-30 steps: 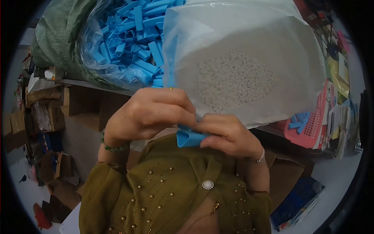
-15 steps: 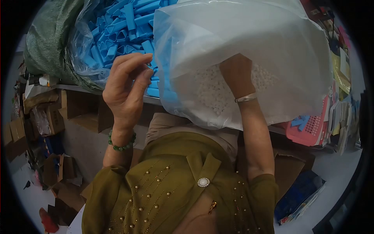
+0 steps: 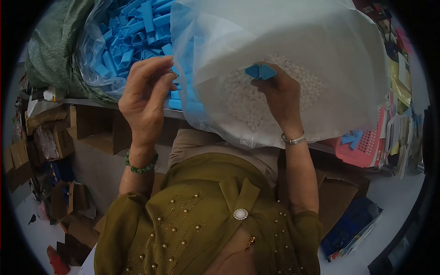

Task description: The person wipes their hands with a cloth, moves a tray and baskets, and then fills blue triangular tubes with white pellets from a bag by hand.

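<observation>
My right hand [image 3: 279, 98], with a silver bangle at the wrist, is raised against a clear plastic bag [image 3: 321, 36] of small white beads [image 3: 247, 103]. It pinches two blue triangular tube pieces [image 3: 260, 72] at its fingertips. My left hand [image 3: 145, 94], wearing a green bead bracelet, is up beside a second clear bag full of blue triangular tube pieces [image 3: 130, 34]. Its thumb and fingertips are pinched together and I see nothing between them.
A green woven sack [image 3: 57, 50] surrounds the blue-piece bag on a shelf. A pink basket [image 3: 364, 149] with a few blue pieces sits at right beside stacked papers. Cardboard boxes [image 3: 59, 137] crowd the left floor. A blue packet [image 3: 350, 229] lies lower right.
A second ago both hands were together on one blue piece at my chest. They have since parted and risen: the right to the bead bag with two blue pieces, the left beside the blue-piece bag.
</observation>
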